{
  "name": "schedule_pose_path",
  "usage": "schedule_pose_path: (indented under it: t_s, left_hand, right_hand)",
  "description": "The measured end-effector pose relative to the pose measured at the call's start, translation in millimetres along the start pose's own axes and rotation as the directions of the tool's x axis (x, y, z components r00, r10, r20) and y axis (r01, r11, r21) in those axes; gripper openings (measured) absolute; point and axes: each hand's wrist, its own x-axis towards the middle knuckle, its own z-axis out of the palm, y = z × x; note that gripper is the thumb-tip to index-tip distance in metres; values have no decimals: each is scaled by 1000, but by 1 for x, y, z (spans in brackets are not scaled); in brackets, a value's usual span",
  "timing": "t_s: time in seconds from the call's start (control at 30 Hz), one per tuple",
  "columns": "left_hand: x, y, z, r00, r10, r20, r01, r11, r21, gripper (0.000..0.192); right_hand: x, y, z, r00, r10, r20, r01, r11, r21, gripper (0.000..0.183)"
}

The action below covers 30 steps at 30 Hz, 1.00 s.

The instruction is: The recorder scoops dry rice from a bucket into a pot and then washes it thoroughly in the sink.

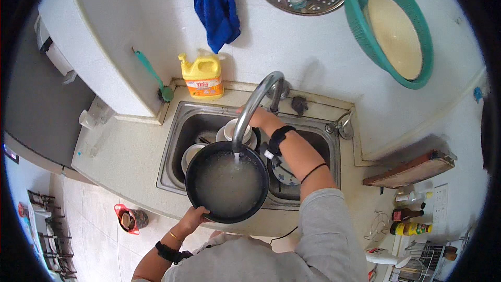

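My left hand (195,218) grips the near rim of a round black pan (231,214), which holds cloudy water. Water runs into it from a curved chrome faucet (247,105). My right hand (256,116) reaches behind the spout near the faucet's base; the spout partly covers it, and its fingers and what they touch are hidden. The pan is over the left basin of a steel double sink (169,164). Behind it are stacked white bowls (231,127), with another bowl (190,152) at its left. A flower-patterned dish (282,175) lies in the right basin, under my right forearm.
A yellow detergent jug (202,80) and a green-handled brush (150,68) are behind the sink's left side. A blue towel (217,11) and a green basket (356,27) hang on the wall. Right of the sink stand a cutting board (409,170) and bottles (411,228).
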Motion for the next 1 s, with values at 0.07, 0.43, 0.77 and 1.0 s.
schedule_pose_path:
  t_s: [0.07, 0.43, 0.77, 1.0]
  left_hand:
    - [0, -5, -12, 1000, -22, -12, 22, 1000, 16, 37]
    - [6, -2, -19, 999, 32, 26, -33, 999, 41, 35]
    - [-36, 12, -40, 1000, -29, 5, 29, 998, -62, 35]
    - [-53, 17, -94, 999, 32, -36, -35, 994, -103, 30]
  right_hand:
    - [-5, -28, -19, 995, 14, 99, -8, 998, -69, 32]
    - [-142, -100, -48, 932, -33, -362, 123, 966, 228, 37]
    - [-196, -190, -47, 970, 136, 200, -191, 940, 284, 22]
    - [-171, -245, 35, 923, -316, 218, 383, 797, -467, 40]
